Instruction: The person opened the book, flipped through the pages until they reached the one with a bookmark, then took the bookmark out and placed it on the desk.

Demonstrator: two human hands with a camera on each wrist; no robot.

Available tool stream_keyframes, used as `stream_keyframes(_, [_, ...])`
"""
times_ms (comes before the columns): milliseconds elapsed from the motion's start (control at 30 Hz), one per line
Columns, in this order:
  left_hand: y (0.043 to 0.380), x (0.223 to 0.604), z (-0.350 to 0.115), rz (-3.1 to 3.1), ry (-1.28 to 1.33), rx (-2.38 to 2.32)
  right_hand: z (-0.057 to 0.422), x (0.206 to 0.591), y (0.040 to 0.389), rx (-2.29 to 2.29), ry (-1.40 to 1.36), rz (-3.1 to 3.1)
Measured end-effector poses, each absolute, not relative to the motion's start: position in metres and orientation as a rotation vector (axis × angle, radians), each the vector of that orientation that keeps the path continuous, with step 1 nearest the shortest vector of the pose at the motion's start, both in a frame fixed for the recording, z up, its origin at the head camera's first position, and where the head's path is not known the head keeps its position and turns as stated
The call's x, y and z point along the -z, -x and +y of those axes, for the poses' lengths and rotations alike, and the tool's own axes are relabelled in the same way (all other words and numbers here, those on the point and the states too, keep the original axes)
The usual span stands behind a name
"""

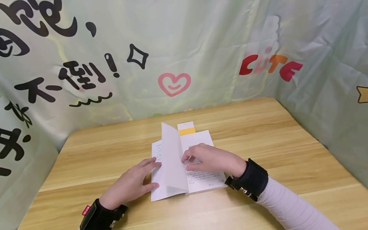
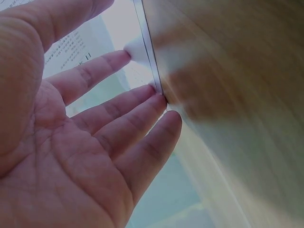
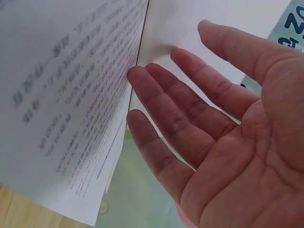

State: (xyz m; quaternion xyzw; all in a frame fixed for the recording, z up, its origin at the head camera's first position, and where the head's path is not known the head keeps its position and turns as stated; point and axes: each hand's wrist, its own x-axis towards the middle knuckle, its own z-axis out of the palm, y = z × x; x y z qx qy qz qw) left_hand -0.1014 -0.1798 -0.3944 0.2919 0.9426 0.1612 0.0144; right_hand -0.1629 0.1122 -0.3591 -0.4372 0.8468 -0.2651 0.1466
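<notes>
An open book (image 1: 204, 137) lies on the wooden table, and one of its pages (image 1: 172, 159) stands raised near the spine. My left hand (image 1: 135, 180) rests at the book's left edge with its fingers spread. In the left wrist view, those fingertips (image 2: 124, 54) touch the edge of the paper. Over the right-hand page, close to the raised leaf, is my right hand (image 1: 205, 157). Its fingers are loosely bent in the right wrist view, fingertips (image 3: 137, 76) right at the book's inner fold beside a printed page (image 3: 61, 104).
A white card with a yellow band (image 1: 187, 130) sticks out past the book's top edge. The wooden table (image 1: 258, 127) extends around the book. Behind it and at both sides hangs a pale printed cloth (image 1: 207, 48). Black bands (image 1: 256, 179) circle both wrists.
</notes>
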Motion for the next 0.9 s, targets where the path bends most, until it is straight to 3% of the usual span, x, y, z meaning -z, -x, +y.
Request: stream_keyframes(900, [0.104, 0.393, -0.190, 2.955, -0.890, -0.489, 0.104, 0.365, 0.156, 0.673, 1.374, 2.505])
